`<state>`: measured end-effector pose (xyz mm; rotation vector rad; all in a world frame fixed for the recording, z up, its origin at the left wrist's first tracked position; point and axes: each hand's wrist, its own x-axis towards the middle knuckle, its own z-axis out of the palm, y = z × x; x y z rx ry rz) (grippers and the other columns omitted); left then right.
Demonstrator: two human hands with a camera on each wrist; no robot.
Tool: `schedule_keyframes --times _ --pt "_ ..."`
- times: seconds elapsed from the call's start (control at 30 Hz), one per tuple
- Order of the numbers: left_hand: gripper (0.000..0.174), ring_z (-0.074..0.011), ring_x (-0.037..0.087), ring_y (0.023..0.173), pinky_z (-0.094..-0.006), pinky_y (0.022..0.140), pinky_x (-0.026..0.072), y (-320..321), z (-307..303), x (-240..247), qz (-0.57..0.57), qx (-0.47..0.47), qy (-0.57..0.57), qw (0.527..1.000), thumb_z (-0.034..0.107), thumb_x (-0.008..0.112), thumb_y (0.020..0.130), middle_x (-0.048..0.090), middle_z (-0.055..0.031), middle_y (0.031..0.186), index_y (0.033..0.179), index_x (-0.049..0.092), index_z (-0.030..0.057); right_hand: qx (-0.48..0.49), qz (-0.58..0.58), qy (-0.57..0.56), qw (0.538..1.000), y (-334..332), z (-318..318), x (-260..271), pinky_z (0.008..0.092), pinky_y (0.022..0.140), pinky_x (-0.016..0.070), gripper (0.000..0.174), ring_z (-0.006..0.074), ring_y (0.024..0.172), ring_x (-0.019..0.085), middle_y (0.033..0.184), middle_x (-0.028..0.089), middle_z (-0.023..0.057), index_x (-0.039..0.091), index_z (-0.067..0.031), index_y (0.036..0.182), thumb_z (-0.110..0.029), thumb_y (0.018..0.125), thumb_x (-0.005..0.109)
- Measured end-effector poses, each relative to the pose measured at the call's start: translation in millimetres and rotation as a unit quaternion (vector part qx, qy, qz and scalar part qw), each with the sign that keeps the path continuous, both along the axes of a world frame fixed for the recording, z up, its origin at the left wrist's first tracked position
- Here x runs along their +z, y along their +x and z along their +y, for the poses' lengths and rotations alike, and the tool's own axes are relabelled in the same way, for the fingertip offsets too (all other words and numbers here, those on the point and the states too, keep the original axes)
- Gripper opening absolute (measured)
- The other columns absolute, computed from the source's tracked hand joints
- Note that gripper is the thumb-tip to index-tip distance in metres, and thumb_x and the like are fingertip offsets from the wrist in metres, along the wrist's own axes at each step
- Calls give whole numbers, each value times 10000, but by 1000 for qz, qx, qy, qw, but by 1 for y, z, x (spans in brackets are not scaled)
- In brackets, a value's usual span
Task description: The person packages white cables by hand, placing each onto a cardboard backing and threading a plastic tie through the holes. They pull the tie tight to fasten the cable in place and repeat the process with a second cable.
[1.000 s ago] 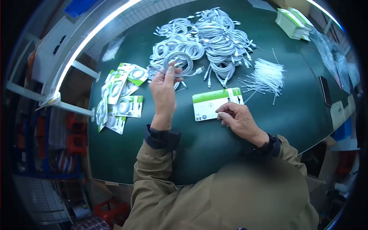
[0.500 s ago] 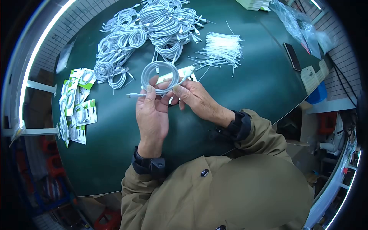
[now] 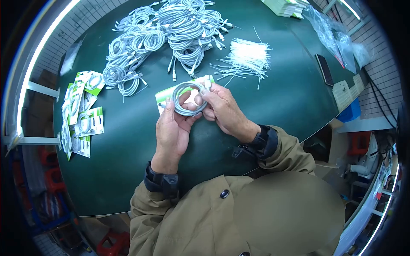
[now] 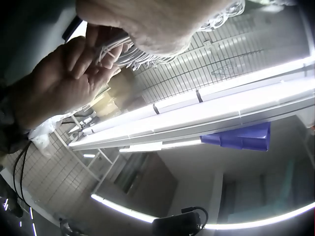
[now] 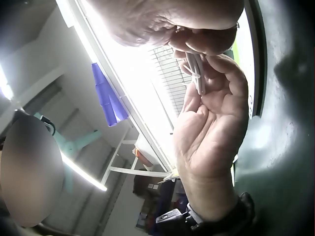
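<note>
A coiled white cable [image 3: 184, 112] is held between both hands in the head view, above a green and white card [image 3: 164, 94] on the table. The left hand [image 3: 171, 132] pinches the coil's left side, thumb on top and fingers below. At the coil's right side the right hand [image 3: 226, 110] grips it near a white plug [image 3: 207, 82]. The left wrist view shows the coil [image 4: 128, 55] between the two hands; in the right wrist view the cable strands [image 5: 196, 73] run between the fingers.
Piled coiled cables [image 3: 181, 30] lie at the back, white ties [image 3: 250, 55] to their right. Carded cables [image 3: 81, 111] are stacked at the left. A phone [image 3: 324, 69], a plastic bag [image 3: 337, 40] and stacked cards [image 3: 284, 6] lie on the right side.
The right hand has come off the card to the coil, and both hands now hold it together over the card. The view has shifted, and the cable's loose left end no longer sticks out.
</note>
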<state>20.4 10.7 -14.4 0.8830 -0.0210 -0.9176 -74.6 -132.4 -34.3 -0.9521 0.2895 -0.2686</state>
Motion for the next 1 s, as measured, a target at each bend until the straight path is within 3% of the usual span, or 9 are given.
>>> schedule_keyframes --times 0.2,0.3,0.5,0.6,0.7,0.8,0.93,1.0 --pt "534 -199 667 922 -389 908 564 16 12 -24 21 26 -78 996 354 305 1188 659 -52 930 1470 514 -48 20 15 -81 996 3 9 5 216 491 373 393 31 545 424 875 625 -14 649 -15 1097 -376 1152 506" --pt "512 -150 618 819 -358 843 553 25 18 -23 41 33 -91 994 353 349 1184 624 -32 902 1479 520 -29 44 14 -125 991 5 7 -3 207 462 362 391 41 526 467 842 638 -4 636 -17 1068 -382 1145 519" --pt "502 -81 488 613 -308 720 531 42 26 -25 43 -49 -128 990 355 418 1170 560 3 776 1439 555 -46 100 40 69 992 5 5 3 244 537 401 358 36 575 435 858 589 -28 628 -56 1013 -383 1136 547" --pt "497 -58 413 553 -275 648 472 32 19 0 -81 4 43 996 364 436 1170 478 36 697 1412 592 -41 108 28 108 988 5 2 6 259 570 408 337 34 592 413 861 564 -38 613 -70 991 -370 1133 558" --pt "475 -40 404 545 -268 628 481 30 18 7 -137 -8 87 987 340 483 1156 459 51 685 1383 612 -56 104 53 3 993 4 0 2 244 563 415 325 37 597 445 869 575 -40 644 -66 998 -355 1128 572" --pt "438 -29 376 518 -261 593 476 31 24 2 -211 -21 120 970 305 520 1139 438 67 670 1341 640 -65 168 57 -234 956 3 -5 -2 230 564 431 348 43 612 481 865 580 -38 678 -47 997 -353 1124 573" --pt "417 -19 334 497 -244 571 464 33 33 4 -175 -76 123 974 268 542 1127 426 80 664 1355 632 -69 236 43 -179 954 1 -4 2 242 587 429 405 52 640 488 857 583 -37 671 -16 1007 -361 1149 513" --pt "422 -25 417 541 -241 590 475 35 38 6 -153 -100 111 977 238 631 1067 501 60 698 1367 626 -59 254 35 -181 949 -1 -1 14 244 588 427 419 55 630 484 852 586 -34 667 -15 1003 -369 1152 499"
